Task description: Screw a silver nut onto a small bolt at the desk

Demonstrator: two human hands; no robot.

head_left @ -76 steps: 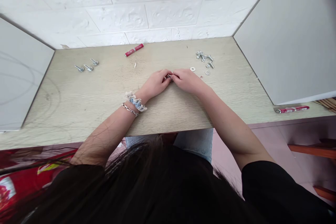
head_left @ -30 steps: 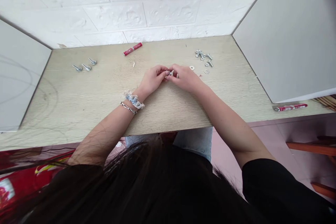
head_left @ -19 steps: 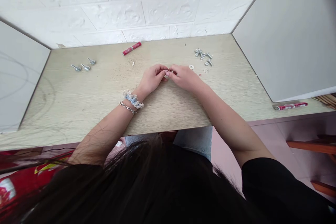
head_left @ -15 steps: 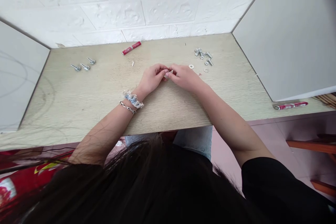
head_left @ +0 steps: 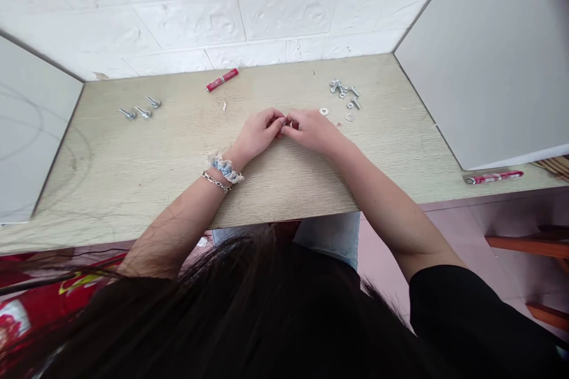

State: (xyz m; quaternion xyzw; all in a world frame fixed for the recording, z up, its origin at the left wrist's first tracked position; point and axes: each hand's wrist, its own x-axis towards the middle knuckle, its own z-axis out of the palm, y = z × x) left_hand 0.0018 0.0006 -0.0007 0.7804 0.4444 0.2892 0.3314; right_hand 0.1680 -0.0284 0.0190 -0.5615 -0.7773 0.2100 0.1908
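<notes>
A small part [head_left: 286,124] – mostly hidden – is pinched over the desk [head_left: 284,189] between the nearly closed fingertips of the left hand [head_left: 263,130] and right hand [head_left: 315,130]. Two washers [head_left: 324,111] and a bolt pile [head_left: 339,89] are seen rightward; three bolts [head_left: 143,112] are laid leftward – a red tube [head_left: 222,80] is set near the wall [head_left: 249,18].

Straight beyond our grip, where left hand [head_left: 260,132] and right hand [head_left: 312,129] meet, we could pass between the red tube [head_left: 221,80] and the bolt pile [head_left: 340,89] until the white wall [head_left: 267,18] stops us. Rightward, a washer [head_left: 324,111] lies just past our fingers; leftward, we have room up to three bolts [head_left: 143,112].
</notes>
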